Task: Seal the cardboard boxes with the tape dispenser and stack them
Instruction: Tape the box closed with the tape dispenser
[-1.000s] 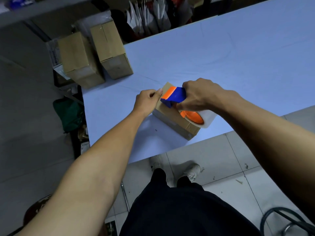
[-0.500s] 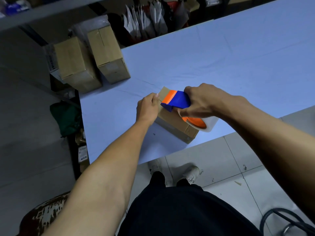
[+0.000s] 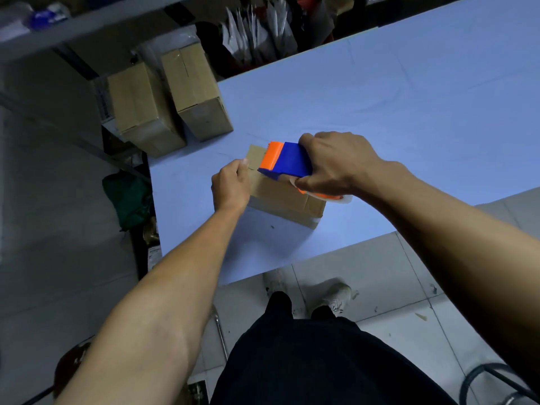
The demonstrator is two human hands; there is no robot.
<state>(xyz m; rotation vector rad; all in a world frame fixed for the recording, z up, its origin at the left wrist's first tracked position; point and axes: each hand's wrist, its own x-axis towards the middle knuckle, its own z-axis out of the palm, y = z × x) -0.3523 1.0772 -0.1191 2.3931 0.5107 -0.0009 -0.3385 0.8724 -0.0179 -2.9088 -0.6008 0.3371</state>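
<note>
Box (image 3: 280, 197) sits near the front edge of the surface (image 3: 409, 112). Left hand (image 3: 230, 185), fingers curled, rests on its left edge, likely bracing it against sliding. Right hand (image 3: 333, 165) grips tape dispenser (image 3: 287, 162), nose down on the top seam, so tape can lay along it.

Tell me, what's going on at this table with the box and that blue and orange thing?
A person is taping a cardboard box shut on a pale blue table. The right hand grips a blue and orange tape dispenser and holds it on top of the box, while the left hand steadies the box at its left side. Two more cardboard boxes sit side by side at the table's far left corner, one of them past the edge.
</note>
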